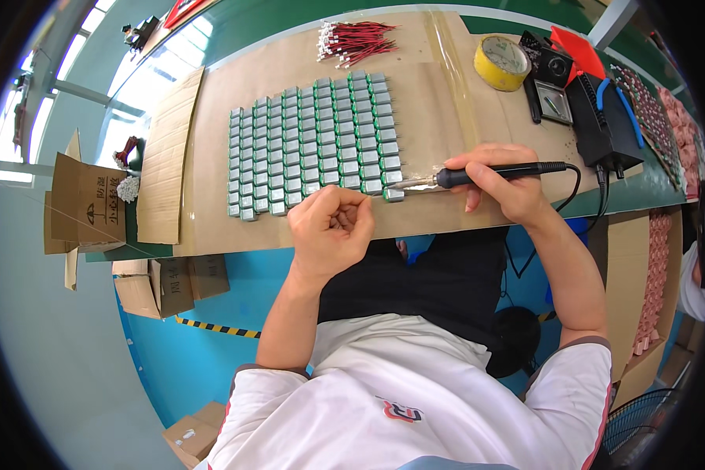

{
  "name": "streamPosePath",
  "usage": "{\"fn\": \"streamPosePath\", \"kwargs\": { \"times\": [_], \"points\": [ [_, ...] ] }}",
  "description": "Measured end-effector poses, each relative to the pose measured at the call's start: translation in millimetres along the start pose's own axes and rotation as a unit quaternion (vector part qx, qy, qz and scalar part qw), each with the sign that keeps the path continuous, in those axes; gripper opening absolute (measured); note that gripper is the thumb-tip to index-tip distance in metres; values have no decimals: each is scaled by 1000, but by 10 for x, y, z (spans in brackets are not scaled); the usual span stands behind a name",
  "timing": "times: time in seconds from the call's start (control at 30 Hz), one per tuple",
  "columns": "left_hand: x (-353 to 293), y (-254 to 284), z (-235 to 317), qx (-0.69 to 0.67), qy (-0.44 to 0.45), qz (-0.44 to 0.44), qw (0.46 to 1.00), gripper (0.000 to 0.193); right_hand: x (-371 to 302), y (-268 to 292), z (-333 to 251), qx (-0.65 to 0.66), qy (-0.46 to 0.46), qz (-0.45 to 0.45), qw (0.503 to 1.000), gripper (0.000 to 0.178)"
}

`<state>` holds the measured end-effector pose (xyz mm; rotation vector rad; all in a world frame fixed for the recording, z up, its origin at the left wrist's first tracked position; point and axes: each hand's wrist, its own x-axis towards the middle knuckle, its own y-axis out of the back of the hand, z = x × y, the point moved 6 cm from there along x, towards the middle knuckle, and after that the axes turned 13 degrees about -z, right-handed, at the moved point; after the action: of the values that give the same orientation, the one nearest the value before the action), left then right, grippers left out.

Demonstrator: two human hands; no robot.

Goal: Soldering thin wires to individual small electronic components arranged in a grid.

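The soldering iron (486,172) lies level in the right hand (503,182), which is wrapped around its black handle; the metal tip points left and meets the near right corner of a block of small grey-green cells (313,145), at the cell (393,195) closest to the desk's near edge. The iron's black cable (576,184) loops from the handle toward a black soldering station (603,129) at the right end of the desk. The left hand (330,227) is curled into a loose fist at the near edge of the desk (439,94), just beside the block's front row; whether anything is pinched in it cannot be told.

The cells stand in tidy rows on brown cardboard that covers the desk's middle. Toward the far edge lies a bundle of red and black wires (352,41). A yellow tape roll (501,63) sits at the far right, next to a small dark meter (552,82). A loose cardboard sheet (168,157) rests on the left end. Left of the desk stands an open brown carton (86,204) with dark printed symbols on its side, and more flattened cartons (172,283) lie below the near edge.
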<state>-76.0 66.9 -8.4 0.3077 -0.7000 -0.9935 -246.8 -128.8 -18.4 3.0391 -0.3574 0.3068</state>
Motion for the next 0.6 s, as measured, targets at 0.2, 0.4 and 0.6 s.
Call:
{"fn": "streamPosePath", "kwargs": {
  "times": [0.2, 0.4, 0.6],
  "points": [
    [4, -6, -3, 2, 2, 2, 1000, 11, -5, 7, 18, 1, -5, 2, 1000, 21],
    [1, -9, -4, 4, 4, -1, 1000, 10, -3, -2, 12, 2, -3, 3, 1000, 20],
    [-4, -18, -20, 9, -2, -1, 1000, 10, 2, -3, 22, 3, -3, 2, 1000, 20]
  ]
}}
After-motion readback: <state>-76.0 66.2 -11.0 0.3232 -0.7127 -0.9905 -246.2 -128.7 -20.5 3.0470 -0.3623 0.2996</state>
